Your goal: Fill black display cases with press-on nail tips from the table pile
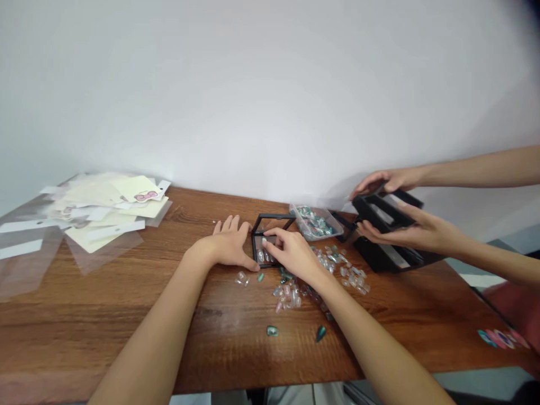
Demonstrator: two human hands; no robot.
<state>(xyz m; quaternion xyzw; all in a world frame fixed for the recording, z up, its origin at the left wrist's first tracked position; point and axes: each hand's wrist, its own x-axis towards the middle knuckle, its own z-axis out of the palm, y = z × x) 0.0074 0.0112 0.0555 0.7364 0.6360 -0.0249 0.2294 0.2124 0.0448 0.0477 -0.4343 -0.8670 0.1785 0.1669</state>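
Glossy, hard-looking plastic nail tips (291, 295) lie beside a small open case (274, 224) framed in smooth black plastic around a clear, shiny window. Right of the case, a thin, see-through plastic tub (336, 221) catches the light; farther right, black boxes (371, 257) look like smooth plastic. Left of the case, matt paper cards (141, 203) pile among slick, transparent film sleeves (103, 256). Beneath it, the wood-grained desk (130, 320) has a soft sheen; behind it, the wall (253, 101) is smooth and matt.

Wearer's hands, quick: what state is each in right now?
Left hand: open and spread, thumb by black case.
Right hand: bent over the case; whether it grips anything cannot be told.
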